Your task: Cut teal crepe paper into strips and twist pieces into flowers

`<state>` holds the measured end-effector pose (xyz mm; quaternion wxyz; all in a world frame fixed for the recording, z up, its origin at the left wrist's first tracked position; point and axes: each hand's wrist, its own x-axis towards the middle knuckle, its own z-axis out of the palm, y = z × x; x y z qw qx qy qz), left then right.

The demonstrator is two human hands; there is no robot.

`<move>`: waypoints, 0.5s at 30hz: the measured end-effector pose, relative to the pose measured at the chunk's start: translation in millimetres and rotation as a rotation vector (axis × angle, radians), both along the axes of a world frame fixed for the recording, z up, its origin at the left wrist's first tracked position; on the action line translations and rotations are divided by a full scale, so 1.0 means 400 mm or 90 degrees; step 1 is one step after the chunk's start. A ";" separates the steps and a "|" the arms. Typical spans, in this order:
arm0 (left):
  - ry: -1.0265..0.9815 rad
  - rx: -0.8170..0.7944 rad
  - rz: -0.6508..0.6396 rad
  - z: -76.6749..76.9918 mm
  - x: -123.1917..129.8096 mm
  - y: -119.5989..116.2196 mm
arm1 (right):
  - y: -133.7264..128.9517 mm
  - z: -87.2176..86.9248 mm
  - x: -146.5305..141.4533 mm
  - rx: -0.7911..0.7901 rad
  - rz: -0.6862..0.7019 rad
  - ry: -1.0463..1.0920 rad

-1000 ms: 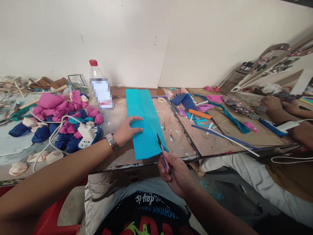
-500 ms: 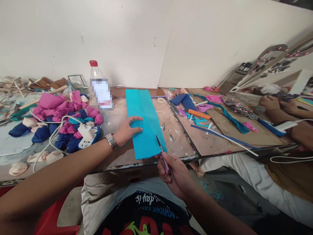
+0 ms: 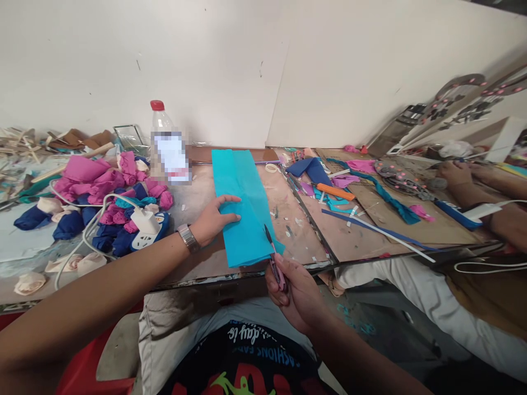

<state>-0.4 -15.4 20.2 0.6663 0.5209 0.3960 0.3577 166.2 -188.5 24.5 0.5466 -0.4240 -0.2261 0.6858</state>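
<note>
We can pass over the tabletop (image 3: pixel 294 211) right of the turquoise sheet (image 3: pixel 247 225). At left, the power strip (image 3: pixel 145 241) and white cable (image 3: pixel 84 236) block us.

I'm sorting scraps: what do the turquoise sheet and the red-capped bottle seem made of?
Turquoise sheet: matte, perhaps crepe paper or thin fabric, judging by its soft creases. Red-capped bottle: probably smooth, clear plastic, judging by its see-through shoulder.

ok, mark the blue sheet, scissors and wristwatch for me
blue sheet (image 3: pixel 249 204): head view, on the middle of its upper face
scissors (image 3: pixel 281 278): head view, on the pink handle
wristwatch (image 3: pixel 188 238): head view, on the metal band
</note>
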 end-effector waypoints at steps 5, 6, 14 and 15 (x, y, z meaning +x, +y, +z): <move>-0.001 0.003 -0.005 0.003 0.001 -0.001 | 0.003 0.002 -0.002 0.001 -0.003 0.002; 0.001 0.003 -0.005 0.004 0.001 -0.002 | 0.004 0.003 -0.002 -0.001 -0.003 0.001; -0.013 -0.004 -0.004 0.002 -0.001 0.000 | -0.001 0.002 0.004 -0.009 0.001 -0.004; -0.016 -0.004 -0.005 0.000 -0.001 0.001 | -0.004 0.002 0.006 -0.011 0.002 -0.004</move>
